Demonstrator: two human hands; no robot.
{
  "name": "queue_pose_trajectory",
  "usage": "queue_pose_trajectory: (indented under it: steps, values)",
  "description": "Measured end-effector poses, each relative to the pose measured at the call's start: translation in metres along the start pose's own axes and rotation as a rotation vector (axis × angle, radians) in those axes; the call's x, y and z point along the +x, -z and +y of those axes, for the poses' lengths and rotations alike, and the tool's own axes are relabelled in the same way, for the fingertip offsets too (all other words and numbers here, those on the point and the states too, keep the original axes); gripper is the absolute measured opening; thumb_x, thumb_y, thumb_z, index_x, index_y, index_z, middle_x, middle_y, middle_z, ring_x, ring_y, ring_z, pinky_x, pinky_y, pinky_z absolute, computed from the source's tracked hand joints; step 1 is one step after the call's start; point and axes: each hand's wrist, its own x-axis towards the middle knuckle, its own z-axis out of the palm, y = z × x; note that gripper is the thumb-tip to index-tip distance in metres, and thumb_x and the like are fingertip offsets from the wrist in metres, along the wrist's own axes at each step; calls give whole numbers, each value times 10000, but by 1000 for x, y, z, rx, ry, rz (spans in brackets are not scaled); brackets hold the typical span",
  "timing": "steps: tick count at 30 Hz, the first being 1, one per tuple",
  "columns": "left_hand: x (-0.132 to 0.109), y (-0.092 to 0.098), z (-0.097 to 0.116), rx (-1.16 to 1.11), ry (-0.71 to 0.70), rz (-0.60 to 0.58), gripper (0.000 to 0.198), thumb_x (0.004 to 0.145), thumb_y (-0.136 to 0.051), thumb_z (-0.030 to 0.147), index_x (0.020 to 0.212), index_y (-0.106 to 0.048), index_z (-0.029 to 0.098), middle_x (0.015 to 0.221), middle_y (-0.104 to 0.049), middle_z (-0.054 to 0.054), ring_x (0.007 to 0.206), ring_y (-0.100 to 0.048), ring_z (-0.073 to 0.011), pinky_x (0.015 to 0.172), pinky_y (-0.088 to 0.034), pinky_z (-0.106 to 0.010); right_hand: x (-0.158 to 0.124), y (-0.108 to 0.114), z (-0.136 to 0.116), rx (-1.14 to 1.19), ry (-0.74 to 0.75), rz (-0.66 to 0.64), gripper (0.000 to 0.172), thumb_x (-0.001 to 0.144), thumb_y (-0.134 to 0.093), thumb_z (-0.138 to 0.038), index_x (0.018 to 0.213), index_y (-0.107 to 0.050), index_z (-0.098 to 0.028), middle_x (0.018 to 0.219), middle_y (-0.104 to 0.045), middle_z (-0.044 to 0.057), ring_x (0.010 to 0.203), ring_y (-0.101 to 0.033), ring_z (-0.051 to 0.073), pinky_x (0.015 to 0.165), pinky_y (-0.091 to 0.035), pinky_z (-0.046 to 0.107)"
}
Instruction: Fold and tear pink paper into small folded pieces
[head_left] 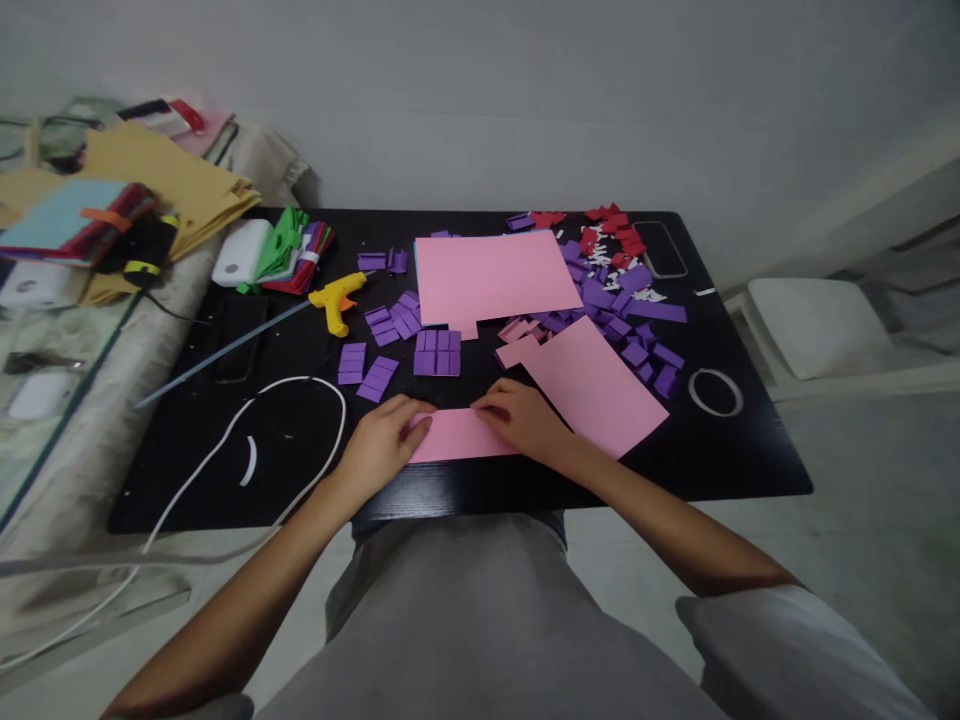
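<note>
A pink paper strip [459, 437] lies flat near the front edge of the black table. My left hand [386, 437] has its fingers closed on the strip's left end, thumb on top. At the upper right part of the strip, my right hand [517, 410] pinches the far edge between thumb and fingers. A larger pink sheet [600, 385] lies at an angle beside my right hand, partly under the wrist. Beyond my hands are folded purple paper pieces [437, 353] and a wide pink sheet [491, 275].
A yellow glue gun [334, 300] with a long glue stick lies at the left. A white cable [225, 440] loops over the table's left side. Purple paper pieces [615, 300] and red scraps [615, 230] are heaped at the right, near a white ring [715, 393].
</note>
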Motion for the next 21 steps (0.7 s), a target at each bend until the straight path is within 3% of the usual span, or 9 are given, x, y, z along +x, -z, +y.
queue_pose_trajectory:
  steps: [3, 7, 12, 16, 21]
  values:
    - [-2, -6, 1, 194, -47, 61, 253, 1015, -558, 289, 1131, -759, 187, 1054, -712, -115, 1013, -667, -290, 916, -520, -438, -3, -4, 0, -143, 46, 55, 169, 994, -660, -170, 1045, -821, -175, 1039, -714, 124, 1009, -649, 271, 925, -541, 445]
    - [-6, -15, 6, 329, -146, 126, 271, 1020, -538, 199, 1187, -751, 202, 1220, -703, -146, 1139, -629, -325, 961, -494, -489, -8, -8, -5, -275, 76, 110, 219, 1035, -593, -206, 1084, -805, -178, 1059, -694, 147, 1033, -604, 305, 945, -527, 495]
    - [-11, -29, 15, 354, -214, 28, 374, 971, -494, 56, 1216, -738, 197, 1224, -738, -137, 1125, -662, -320, 954, -537, -501, -20, -20, -20, -301, 105, 58, 364, 1028, -439, -54, 1160, -763, -153, 1058, -669, 142, 965, -610, 252, 870, -557, 386]
    - [-16, -35, 24, 415, -208, 1, 441, 904, -521, 7, 1267, -718, 161, 1295, -724, -161, 1193, -659, -331, 1009, -561, -504, -36, -33, -34, -258, 212, 27, 301, 980, -506, -38, 1112, -763, -125, 1040, -679, 141, 980, -615, 253, 899, -553, 390]
    - [-23, -39, 30, 486, -188, -17, 506, 880, -529, -11, 1341, -677, 141, 1352, -707, -147, 1264, -637, -322, 1088, -547, -492, -63, -35, -30, -287, 252, 135, 308, 939, -550, -34, 1159, -747, -121, 984, -682, 124, 925, -610, 257, 843, -562, 409]
